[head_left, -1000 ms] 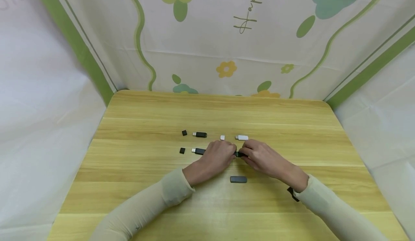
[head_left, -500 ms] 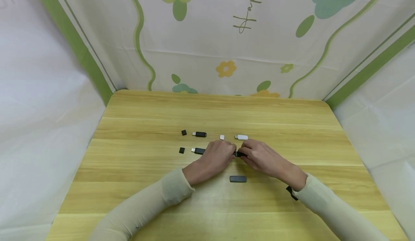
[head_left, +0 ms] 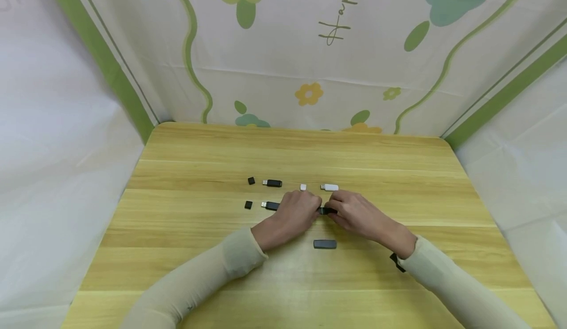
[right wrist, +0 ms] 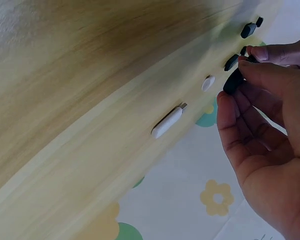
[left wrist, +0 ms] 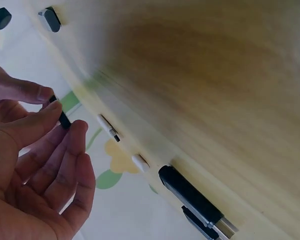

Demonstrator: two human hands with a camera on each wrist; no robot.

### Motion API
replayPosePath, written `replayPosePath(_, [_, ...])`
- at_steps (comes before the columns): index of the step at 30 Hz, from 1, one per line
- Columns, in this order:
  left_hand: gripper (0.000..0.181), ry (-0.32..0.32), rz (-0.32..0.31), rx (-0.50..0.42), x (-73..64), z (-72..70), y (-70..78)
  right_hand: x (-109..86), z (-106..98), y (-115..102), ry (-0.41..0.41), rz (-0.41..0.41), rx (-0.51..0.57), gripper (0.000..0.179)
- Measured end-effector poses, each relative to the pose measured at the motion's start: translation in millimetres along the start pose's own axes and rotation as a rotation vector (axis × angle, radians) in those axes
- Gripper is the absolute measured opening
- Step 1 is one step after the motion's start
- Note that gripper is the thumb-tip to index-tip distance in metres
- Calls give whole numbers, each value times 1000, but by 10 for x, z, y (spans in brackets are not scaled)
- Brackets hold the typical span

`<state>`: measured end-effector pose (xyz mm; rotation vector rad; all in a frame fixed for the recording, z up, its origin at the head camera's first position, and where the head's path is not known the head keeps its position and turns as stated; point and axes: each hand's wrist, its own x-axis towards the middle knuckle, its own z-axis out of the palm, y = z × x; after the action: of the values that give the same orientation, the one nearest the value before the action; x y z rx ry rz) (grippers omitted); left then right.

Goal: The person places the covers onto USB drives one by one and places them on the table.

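Both hands meet over the middle of the table around a small black USB stick [head_left: 327,211]. From the left, my left hand [head_left: 298,213] pinches one end of it between thumb and fingers. My right hand [head_left: 361,216] pinches the opposite end, and a dark rounded end of the stick [right wrist: 233,81] shows beneath its thumb in the right wrist view. Fingers hide most of the stick. Behind the hands lie a white USB stick [head_left: 330,188] and its white cap [head_left: 303,187]. Nearer the person rests a grey USB stick [head_left: 325,244].
To the left, a black USB stick [head_left: 273,183] lies beside a black cap [head_left: 251,181]. In front of them is another dark USB stick [head_left: 270,205], partly behind the left hand, with a black cap [head_left: 248,205]. A patterned curtain [head_left: 266,73] borders the wooden table [head_left: 177,280].
Both hands keep their hold on the black USB stick with only a very slight shift. The other sticks and caps stay where they were.
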<state>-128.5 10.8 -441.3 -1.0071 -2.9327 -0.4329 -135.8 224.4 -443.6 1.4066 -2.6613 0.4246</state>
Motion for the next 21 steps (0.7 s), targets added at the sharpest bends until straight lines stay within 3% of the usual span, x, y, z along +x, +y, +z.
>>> replayPosePath(9, [22, -20, -18, 110, 19, 29, 15, -6, 83, 9, -27, 6, -6, 18])
replayPosePath(14, [31, -38, -24, 153, 29, 69, 18, -13, 116, 5, -59, 30, -11, 16])
replayPosePath(21, [35, -79, -43, 176, 35, 102, 20, -13, 191, 4, -97, 66, -11, 12])
